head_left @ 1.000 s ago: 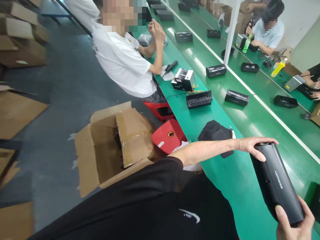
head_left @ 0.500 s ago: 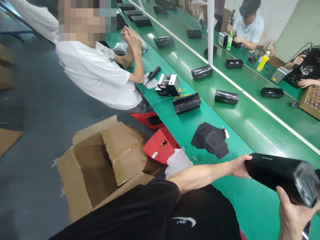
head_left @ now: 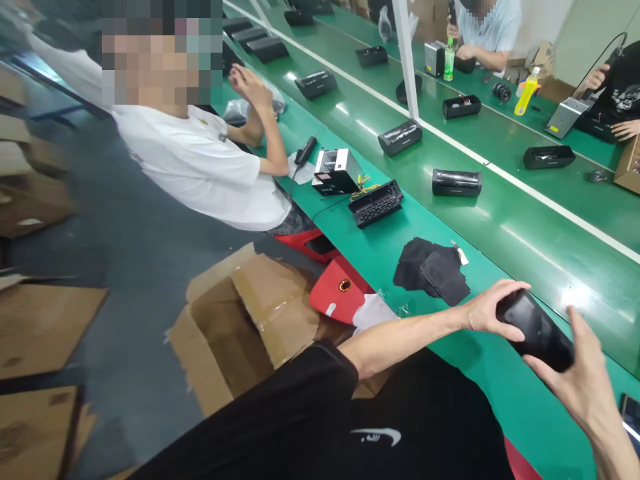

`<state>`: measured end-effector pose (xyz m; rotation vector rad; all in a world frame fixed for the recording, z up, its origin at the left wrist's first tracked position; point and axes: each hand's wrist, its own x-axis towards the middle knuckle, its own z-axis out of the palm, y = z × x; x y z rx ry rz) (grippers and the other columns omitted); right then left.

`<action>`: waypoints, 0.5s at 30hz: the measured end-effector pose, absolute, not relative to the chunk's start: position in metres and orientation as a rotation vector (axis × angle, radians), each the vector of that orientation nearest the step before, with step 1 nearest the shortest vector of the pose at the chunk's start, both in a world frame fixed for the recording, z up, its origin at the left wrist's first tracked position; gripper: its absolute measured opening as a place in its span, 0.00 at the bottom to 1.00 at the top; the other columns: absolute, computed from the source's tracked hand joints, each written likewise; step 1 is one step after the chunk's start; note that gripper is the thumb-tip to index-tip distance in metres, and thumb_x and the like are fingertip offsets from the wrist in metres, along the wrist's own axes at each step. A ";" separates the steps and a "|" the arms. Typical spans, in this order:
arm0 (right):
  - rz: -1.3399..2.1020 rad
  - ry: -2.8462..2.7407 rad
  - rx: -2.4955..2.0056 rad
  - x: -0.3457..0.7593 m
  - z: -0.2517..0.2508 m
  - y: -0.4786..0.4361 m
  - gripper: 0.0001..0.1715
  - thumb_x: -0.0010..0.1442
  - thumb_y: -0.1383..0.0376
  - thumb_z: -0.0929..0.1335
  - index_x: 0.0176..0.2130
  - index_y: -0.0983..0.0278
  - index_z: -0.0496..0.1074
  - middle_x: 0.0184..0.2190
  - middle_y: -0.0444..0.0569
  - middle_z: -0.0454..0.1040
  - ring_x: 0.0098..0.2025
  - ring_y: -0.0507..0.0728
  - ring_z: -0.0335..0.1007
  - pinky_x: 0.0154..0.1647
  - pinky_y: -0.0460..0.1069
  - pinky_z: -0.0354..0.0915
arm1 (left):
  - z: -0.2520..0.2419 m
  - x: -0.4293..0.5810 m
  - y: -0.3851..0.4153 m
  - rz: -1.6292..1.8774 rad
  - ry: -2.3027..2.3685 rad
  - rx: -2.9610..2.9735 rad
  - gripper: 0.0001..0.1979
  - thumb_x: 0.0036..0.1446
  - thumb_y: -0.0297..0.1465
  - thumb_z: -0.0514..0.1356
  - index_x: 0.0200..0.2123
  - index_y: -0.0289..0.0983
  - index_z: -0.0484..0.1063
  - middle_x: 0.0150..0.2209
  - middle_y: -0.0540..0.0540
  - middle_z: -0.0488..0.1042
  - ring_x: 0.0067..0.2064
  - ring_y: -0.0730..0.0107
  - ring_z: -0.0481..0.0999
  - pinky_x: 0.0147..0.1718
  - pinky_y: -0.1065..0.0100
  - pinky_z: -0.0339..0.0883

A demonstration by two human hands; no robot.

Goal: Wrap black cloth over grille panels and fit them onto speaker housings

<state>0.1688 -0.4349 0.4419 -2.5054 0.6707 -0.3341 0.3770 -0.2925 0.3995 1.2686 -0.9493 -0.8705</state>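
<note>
Between my hands is a black, elongated plastic casing (head_left: 537, 330), held over the near edge of the green bench. My left hand (head_left: 493, 310) grips its left end, thumb below and fingers over the top. At the other end my right hand (head_left: 585, 370) holds it between thumb and fingers, which are spread around the end. The casing's smooth, rounded side faces me. A pile of black cloth-like sheets (head_left: 433, 272) lies just left of my left hand. A phone-like dark object (head_left: 631, 417) is partly visible beyond my right forearm.
Similar black casings (head_left: 457, 183) stand along the green line. Left on the bench are an open grille part (head_left: 376, 203), a silver-black box (head_left: 337, 171) and a handheld tool (head_left: 306, 151). A co-worker (head_left: 200, 167) sits beyond. Below are an open carton (head_left: 250, 320) and red chair (head_left: 336, 290).
The casing has been turned, so its lit end face no longer shows and its rounded side faces me. Both hands have shifted their grip. The view has swung slightly.
</note>
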 end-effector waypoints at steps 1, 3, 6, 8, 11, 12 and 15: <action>-0.360 0.757 -2.412 0.154 0.439 -0.438 0.72 0.50 0.34 0.75 0.77 0.63 0.50 0.74 0.66 0.57 0.72 0.80 0.55 0.70 0.74 0.53 | 0.396 0.381 -0.286 -0.862 -0.905 1.259 0.55 0.40 0.50 0.79 0.70 0.44 0.66 0.67 0.36 0.65 0.69 0.40 0.65 0.71 0.45 0.58; -0.339 0.933 -2.126 0.128 0.433 -0.440 0.76 0.48 0.34 0.76 0.79 0.61 0.46 0.76 0.64 0.53 0.74 0.80 0.52 0.72 0.73 0.50 | 0.392 0.388 -0.277 -0.883 -0.853 1.236 0.54 0.42 0.49 0.79 0.70 0.45 0.66 0.68 0.37 0.63 0.68 0.40 0.65 0.69 0.45 0.59; -0.351 1.030 -1.769 0.109 0.424 -0.430 0.73 0.49 0.40 0.79 0.78 0.57 0.47 0.75 0.61 0.57 0.72 0.77 0.56 0.71 0.70 0.52 | 0.391 0.394 -0.272 -0.943 -0.822 1.176 0.52 0.41 0.47 0.79 0.69 0.46 0.66 0.69 0.38 0.62 0.67 0.40 0.66 0.67 0.46 0.61; -0.427 1.051 -1.707 0.110 0.422 -0.420 0.70 0.47 0.43 0.80 0.76 0.58 0.52 0.73 0.60 0.60 0.70 0.75 0.58 0.71 0.68 0.54 | 0.392 0.393 -0.273 -0.983 -0.775 1.126 0.52 0.41 0.45 0.79 0.69 0.46 0.67 0.68 0.39 0.63 0.65 0.41 0.68 0.65 0.47 0.63; -0.537 1.082 -1.712 0.115 0.422 -0.409 0.65 0.44 0.43 0.81 0.72 0.59 0.60 0.68 0.60 0.66 0.65 0.73 0.64 0.68 0.66 0.56 | 0.393 0.389 -0.277 -1.047 -0.700 1.083 0.51 0.41 0.44 0.79 0.68 0.46 0.67 0.65 0.40 0.67 0.62 0.45 0.71 0.63 0.50 0.66; -0.557 1.101 -1.722 0.115 0.422 -0.408 0.63 0.44 0.43 0.81 0.71 0.59 0.62 0.66 0.59 0.67 0.62 0.72 0.65 0.68 0.66 0.56 | 0.392 0.387 -0.279 -1.065 -0.678 1.077 0.51 0.41 0.44 0.79 0.68 0.46 0.67 0.64 0.40 0.68 0.61 0.46 0.71 0.62 0.51 0.67; -0.539 1.150 -1.733 0.110 0.416 -0.412 0.58 0.47 0.42 0.80 0.69 0.58 0.66 0.63 0.57 0.69 0.59 0.70 0.67 0.66 0.66 0.59 | 0.386 0.383 -0.286 -1.112 -0.599 1.084 0.51 0.41 0.45 0.79 0.68 0.46 0.67 0.62 0.41 0.71 0.60 0.46 0.73 0.61 0.51 0.67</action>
